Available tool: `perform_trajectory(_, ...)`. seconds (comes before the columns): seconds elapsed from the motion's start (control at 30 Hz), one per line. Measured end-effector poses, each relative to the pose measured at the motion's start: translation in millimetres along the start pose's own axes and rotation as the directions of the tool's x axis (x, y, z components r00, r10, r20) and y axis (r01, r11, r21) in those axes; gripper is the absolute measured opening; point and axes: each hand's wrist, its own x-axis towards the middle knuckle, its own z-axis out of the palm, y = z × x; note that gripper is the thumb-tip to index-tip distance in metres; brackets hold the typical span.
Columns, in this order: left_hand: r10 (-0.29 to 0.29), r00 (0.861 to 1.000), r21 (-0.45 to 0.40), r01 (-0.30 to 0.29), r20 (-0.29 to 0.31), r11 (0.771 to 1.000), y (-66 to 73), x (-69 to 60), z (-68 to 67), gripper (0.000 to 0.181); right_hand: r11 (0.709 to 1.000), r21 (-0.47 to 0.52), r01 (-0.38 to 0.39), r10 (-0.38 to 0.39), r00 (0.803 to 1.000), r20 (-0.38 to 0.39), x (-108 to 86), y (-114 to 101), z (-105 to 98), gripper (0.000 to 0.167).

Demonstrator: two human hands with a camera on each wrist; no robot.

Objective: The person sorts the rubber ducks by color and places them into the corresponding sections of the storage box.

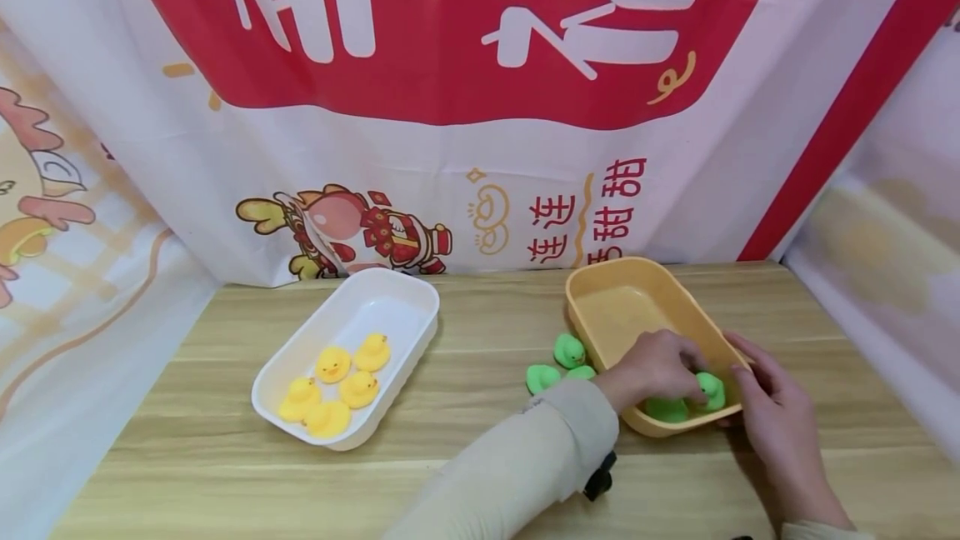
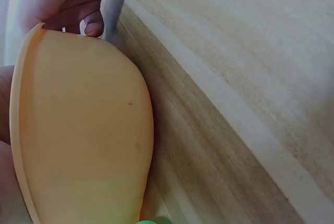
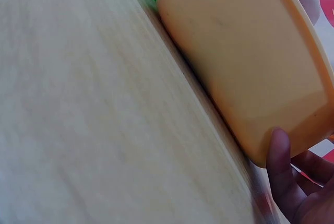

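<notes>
An orange-yellow tray [image 1: 622,315] sits on the table at the right. My left hand [image 1: 662,363] reaches over its left rim, and the curled fingers hold a green toy duck [image 1: 710,391] near the tray's front right corner; the thumb is hidden. Another green duck [image 1: 666,410] lies in the tray under that hand. My right hand [image 1: 780,402] grips the tray's right side, its fingers at the rim. The right wrist view shows the right thumb [image 3: 279,148] against the outer wall. In the left wrist view the tray wall [image 2: 86,119] conceals most of the left hand.
Several green ducks [image 1: 568,351] lie on the table against the tray's left side, partly behind the left forearm. At the left, a white tray [image 1: 401,286] holds several yellow ducks [image 1: 358,388]. A printed cloth [image 1: 450,190] hangs behind the wooden table [image 1: 480,332].
</notes>
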Motion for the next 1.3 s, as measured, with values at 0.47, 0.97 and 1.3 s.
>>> perform_trajectory(0.47,0.006,0.999,-0.001,-0.006,0.054,1.0,-2.5,-1.8,-0.7,0.026,0.999,0.04,0.009,-0.009,1.0,0.012,0.2,2.4,3.3,0.046)
perform_trajectory(0.97,0.092,0.993,-0.226,-0.108,-0.08,0.968,18.3,-29.6,-18.4,0.023,0.999,0.052,0.004,-0.006,1.0,0.024,-1.5,2.2,0.8,0.048)
perform_trajectory(1.3,0.178,0.978,-0.311,-0.203,-0.108,0.928,16.8,-61.1,-40.1,0.016,0.999,0.039,0.028,-0.029,0.999,0.021,0.1,3.1,-0.2,0.047)
